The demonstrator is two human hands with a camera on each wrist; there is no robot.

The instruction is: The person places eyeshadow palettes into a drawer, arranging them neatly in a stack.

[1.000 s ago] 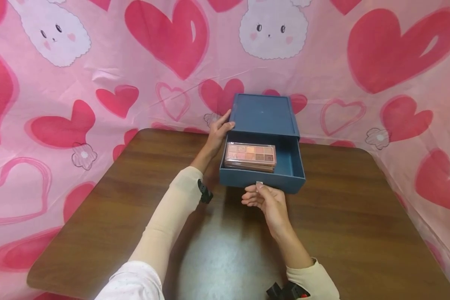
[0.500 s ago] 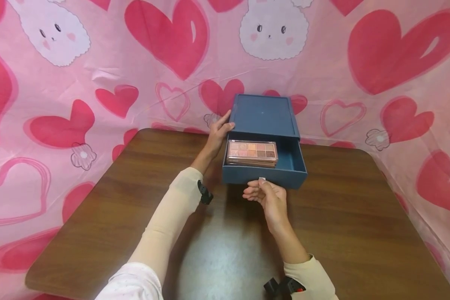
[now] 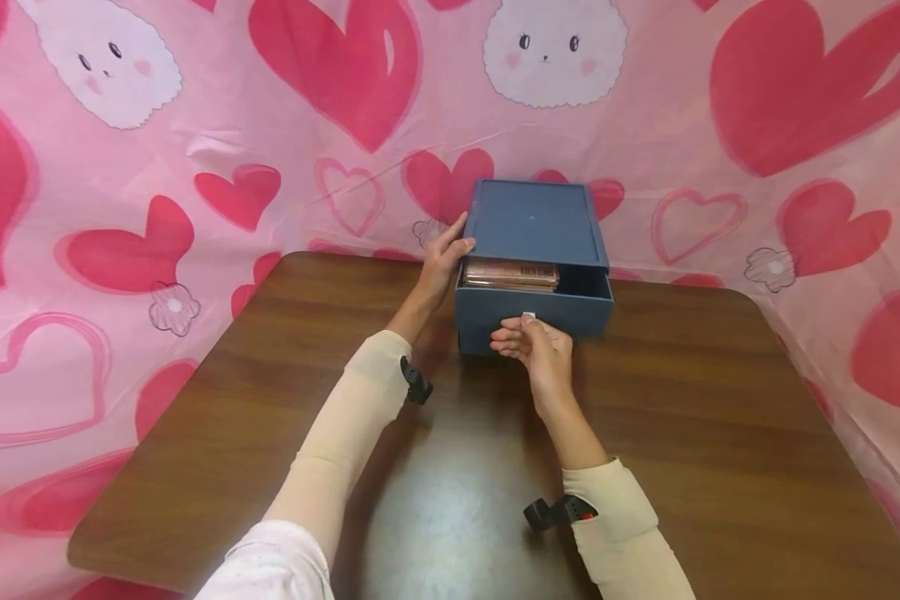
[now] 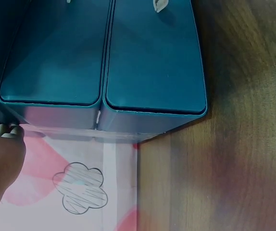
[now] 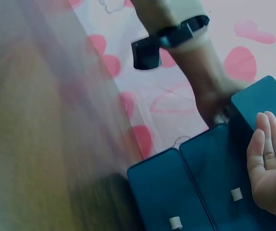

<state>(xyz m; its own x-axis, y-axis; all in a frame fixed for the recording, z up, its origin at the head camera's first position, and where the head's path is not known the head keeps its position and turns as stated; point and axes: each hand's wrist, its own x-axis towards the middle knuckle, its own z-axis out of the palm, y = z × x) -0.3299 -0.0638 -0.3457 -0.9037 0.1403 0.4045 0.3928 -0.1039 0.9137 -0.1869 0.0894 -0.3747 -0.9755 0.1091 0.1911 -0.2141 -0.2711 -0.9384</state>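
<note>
A blue stacked drawer unit [image 3: 536, 221] stands near the table's back edge. Its top drawer [image 3: 480, 307] is pulled partway out, and makeup palettes [image 3: 512, 273] lie stacked in its left side, partly under the unit's top. My right hand [image 3: 543, 354] pinches the small white pull tab [image 3: 528, 316] on that drawer's front between thumb and index finger; the other fingers extend to the left. Against the unit's left side rests my left hand [image 3: 442, 265], fingers along the side and thumb at the top edge. The right wrist view shows lower drawers [image 5: 164, 185] shut.
The brown wooden table [image 3: 270, 433] spreads out in front of the unit. A pink cloth with hearts and rabbits [image 3: 390, 192] hangs close behind it. Black wrist cameras [image 3: 551, 514] sit on both forearms.
My right hand has moved away from me, sliding the top drawer inward. Less of the palettes shows now. My left hand has stayed on the unit's side.
</note>
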